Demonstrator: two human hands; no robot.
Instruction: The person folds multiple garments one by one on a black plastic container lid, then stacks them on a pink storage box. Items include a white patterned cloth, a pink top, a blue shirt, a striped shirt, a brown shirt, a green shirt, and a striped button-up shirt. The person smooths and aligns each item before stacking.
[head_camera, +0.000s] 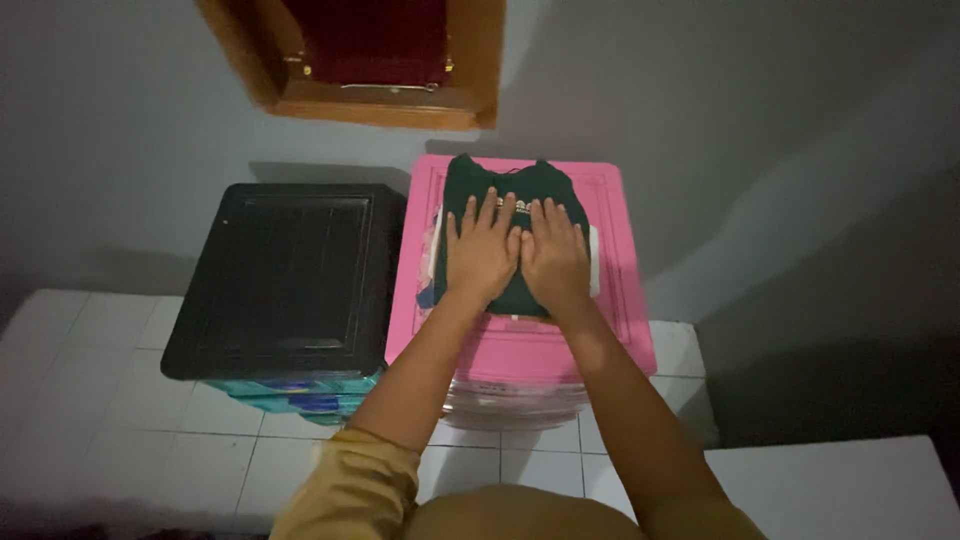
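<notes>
A folded dark green garment (512, 180) lies on the pink lid (620, 300) of a plastic drawer cabinet. My left hand (481, 250) and my right hand (553, 255) press flat on the garment side by side, fingers spread and pointing toward the wall. Neither hand grips anything. Under the garment, bits of other light and coloured cloth (430, 290) stick out at the left and right edges.
A black-topped drawer cabinet (290, 275) with teal drawers stands just left of the pink one. Both stand against a grey wall on a white tiled floor (100, 400). A wooden window frame (370, 100) hangs on the wall above.
</notes>
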